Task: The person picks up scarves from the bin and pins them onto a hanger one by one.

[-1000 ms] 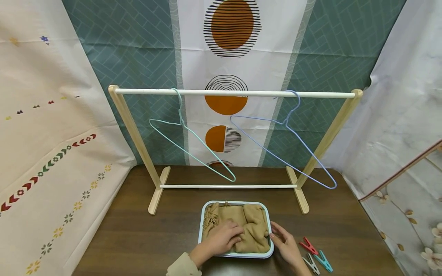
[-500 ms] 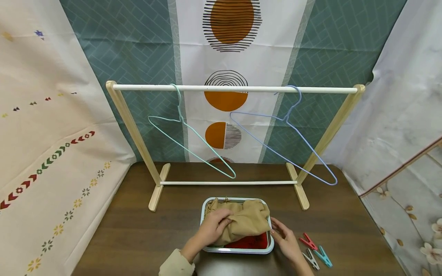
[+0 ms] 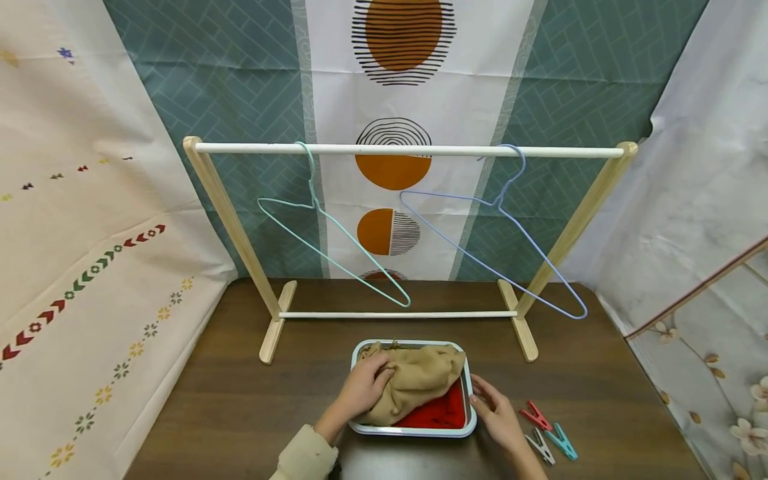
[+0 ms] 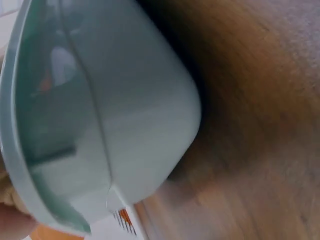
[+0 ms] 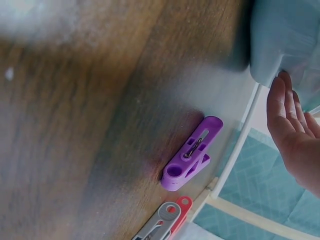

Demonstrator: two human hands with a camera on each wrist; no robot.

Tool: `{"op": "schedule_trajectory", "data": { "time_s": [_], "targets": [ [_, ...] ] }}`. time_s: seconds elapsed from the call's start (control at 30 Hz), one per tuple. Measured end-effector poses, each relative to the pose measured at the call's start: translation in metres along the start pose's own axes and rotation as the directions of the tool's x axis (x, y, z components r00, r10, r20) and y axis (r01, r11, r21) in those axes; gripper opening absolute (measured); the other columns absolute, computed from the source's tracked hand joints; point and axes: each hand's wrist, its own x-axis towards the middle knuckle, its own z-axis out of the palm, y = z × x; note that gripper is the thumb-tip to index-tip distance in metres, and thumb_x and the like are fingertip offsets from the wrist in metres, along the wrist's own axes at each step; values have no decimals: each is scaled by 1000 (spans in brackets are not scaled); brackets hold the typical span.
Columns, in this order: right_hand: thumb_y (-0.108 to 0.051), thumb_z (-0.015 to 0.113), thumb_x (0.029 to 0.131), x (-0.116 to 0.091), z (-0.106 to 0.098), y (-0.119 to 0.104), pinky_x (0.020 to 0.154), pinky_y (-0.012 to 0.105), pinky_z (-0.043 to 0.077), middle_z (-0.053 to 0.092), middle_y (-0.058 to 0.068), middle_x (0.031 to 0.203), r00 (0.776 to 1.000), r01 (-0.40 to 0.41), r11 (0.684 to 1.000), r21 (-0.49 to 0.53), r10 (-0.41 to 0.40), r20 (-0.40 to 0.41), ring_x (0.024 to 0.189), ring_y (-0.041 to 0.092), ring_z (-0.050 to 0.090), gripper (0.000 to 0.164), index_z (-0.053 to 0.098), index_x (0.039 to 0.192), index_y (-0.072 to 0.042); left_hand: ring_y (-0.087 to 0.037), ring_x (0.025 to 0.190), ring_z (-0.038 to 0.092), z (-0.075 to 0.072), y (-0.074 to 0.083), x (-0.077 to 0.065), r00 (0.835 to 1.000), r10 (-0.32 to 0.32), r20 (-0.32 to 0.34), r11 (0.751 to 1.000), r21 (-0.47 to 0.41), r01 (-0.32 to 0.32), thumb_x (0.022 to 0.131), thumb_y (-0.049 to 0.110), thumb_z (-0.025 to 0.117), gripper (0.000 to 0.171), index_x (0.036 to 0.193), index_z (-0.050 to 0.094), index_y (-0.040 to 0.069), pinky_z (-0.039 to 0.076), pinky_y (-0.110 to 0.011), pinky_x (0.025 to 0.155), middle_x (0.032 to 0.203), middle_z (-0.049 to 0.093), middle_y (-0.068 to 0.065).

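Note:
A tan cloth with a fringe (image 3: 423, 377) lies bunched in a pale blue-grey tub (image 3: 414, 432), its near right part lifted and folded back. Under it shows a red cloth (image 3: 441, 410). My left hand (image 3: 363, 387) grips the tan cloth at its left side, fingers curled into the fabric. At the tub's right wall rests my right hand (image 3: 497, 415), whose fairly straight fingers touch the outside in the right wrist view. The left wrist view is mostly the tub's wall (image 4: 145, 110), with only a bit of the left hand (image 4: 12, 222) at the edge.
Behind the tub stands a wooden rack (image 3: 408, 150) carrying a mint hanger (image 3: 336, 260) and a lavender hanger (image 3: 498, 207). Red (image 3: 536, 416), grey (image 3: 542, 447) and teal (image 3: 563, 441) clothespins lie right of my right hand. A purple clothespin (image 5: 192, 152) shows in the right wrist view.
My left hand has taken hold of the tan cloth and pulled it up and leftward, uncovering the red cloth beneath. My right hand has stayed at the tub's right side.

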Motion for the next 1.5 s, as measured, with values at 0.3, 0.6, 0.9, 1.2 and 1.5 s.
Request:
{"op": "schedule_trajectory", "data": {
  "time_s": [0.3, 0.6, 0.9, 1.2, 1.5],
  "targets": [
    [4, 54, 86, 1, 1, 0, 79, 16, 43, 56, 27, 113, 1000, 0, 1000, -27, -1, -20, 94, 1, 53, 41, 44, 125, 14, -13, 67, 58, 7, 13, 1, 982, 89, 169, 964, 234, -127, 82, 16, 64, 9, 79, 55, 14, 45, -29, 57, 73, 58, 3],
    [4, 51, 89, -2, 0, -3, 71, 21, 46, 54, 26, 115, 999, -42, 999, 7, 42, 1, 89, 0, 54, 42, 40, 128, 14, -13, 90, 54, -4, 41, 9, 932, 101, 348, 977, 143, -159, 80, 27, 65, 47, 122, 52, 12, 46, -27, 73, 105, 55, -3],
    [4, 52, 88, -1, 0, -3, 74, 22, 46, 54, 26, 116, 998, -58, 998, 6, 58, -10, 90, 3, 55, 42, 42, 128, 11, -24, 118, 43, 24, 65, 10, 902, 217, 374, 941, 166, -295, 73, 57, 66, 81, 138, 37, 19, 40, -42, 91, 134, 37, -12],
    [5, 50, 88, -1, 0, -2, 74, 21, 46, 54, 27, 115, 1000, -17, 1000, 4, 17, -7, 89, 0, 55, 41, 42, 127, 13, -22, 106, 51, 44, 72, 8, 874, 135, 467, 882, 344, -321, 70, 53, 70, 74, 135, 40, 34, 45, -37, 79, 136, 35, -8],
    [6, 49, 88, -1, 0, -2, 78, 20, 45, 53, 27, 119, 1000, -28, 999, 22, 28, 6, 94, 0, 54, 41, 41, 128, 12, -12, 71, 54, 44, 71, 11, 903, 202, 379, 889, 316, -331, 68, 32, 69, 43, 107, 54, 23, 35, -18, 47, 119, 46, -5]
  ]
}}
